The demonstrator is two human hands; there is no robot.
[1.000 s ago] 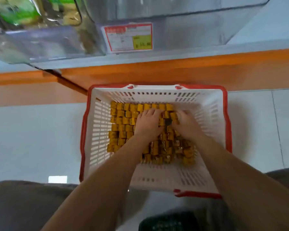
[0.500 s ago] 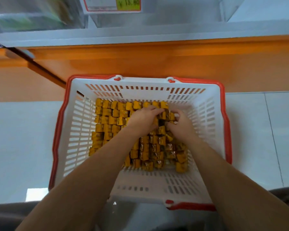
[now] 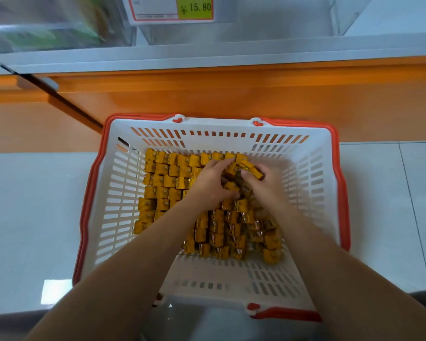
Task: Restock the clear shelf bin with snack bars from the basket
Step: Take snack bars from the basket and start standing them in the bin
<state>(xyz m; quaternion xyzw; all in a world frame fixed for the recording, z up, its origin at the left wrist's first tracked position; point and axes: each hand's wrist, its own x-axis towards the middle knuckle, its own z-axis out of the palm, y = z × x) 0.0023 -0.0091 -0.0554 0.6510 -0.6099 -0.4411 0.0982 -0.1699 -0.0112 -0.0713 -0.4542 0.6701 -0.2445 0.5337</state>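
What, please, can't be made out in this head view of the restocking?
All in the head view:
- Bin: cut off by the top edge; its fill level is unseen.
- Price tag: cropped by the top edge; small print unreadable.
- Bars: wrapper print too small; the left hand and right hand grip some and cover others, hiding the count.
- Left-side bin: motion-blurred; its green contents are unidentifiable.

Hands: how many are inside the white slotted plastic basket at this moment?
2. The left hand is in the middle of the white slotted plastic basket, gripping small yellow-wrapped snack bars; the right hand is just right of it, pinching more. No other hand shows.
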